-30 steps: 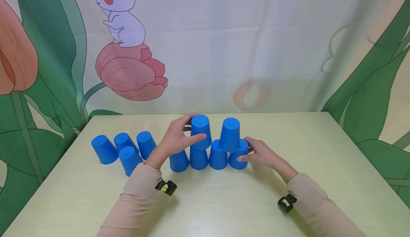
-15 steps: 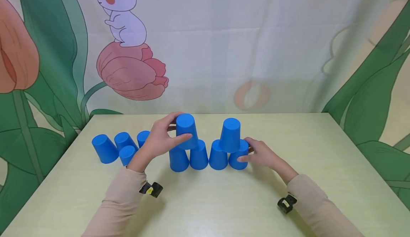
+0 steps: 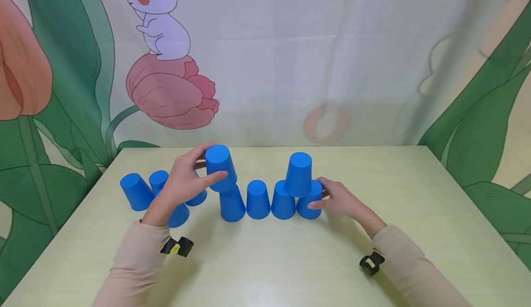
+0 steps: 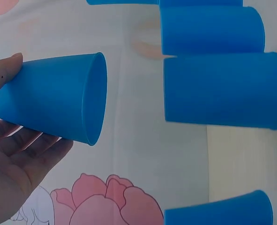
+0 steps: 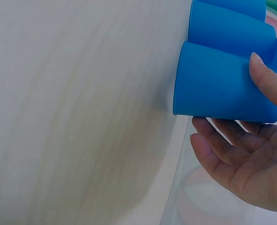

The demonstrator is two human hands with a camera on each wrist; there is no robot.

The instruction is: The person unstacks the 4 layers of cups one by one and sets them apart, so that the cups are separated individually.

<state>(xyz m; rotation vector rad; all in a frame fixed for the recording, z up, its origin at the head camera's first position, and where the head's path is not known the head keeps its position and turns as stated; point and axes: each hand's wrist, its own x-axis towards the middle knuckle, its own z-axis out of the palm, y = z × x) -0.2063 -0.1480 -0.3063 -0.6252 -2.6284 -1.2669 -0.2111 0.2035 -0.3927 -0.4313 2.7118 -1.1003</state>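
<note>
My left hand (image 3: 184, 178) grips an upside-down blue cup (image 3: 218, 168) between thumb and fingers. In the head view that cup overlaps the top of the leftmost cup (image 3: 232, 205) of a row; the left wrist view shows its open rim (image 4: 95, 98) apart from the row. Several upside-down blue cups form the row, including a middle one (image 3: 258, 201). One more cup (image 3: 298, 175) sits across the tops of the two right-hand cups. My right hand (image 3: 338, 199) holds the rightmost cup (image 5: 222, 84), thumb on one side and fingers on the other.
Several more upside-down blue cups, one of them the far-left cup (image 3: 137, 192), stand at the table's left, partly hidden by my left forearm. The pale wooden table (image 3: 282, 265) ends at a printed curtain (image 3: 265, 90) behind the cups.
My left hand has carried its cup leftward, from above the second cup of the row to above the leftmost one. The right hand stays at the rightmost cup.
</note>
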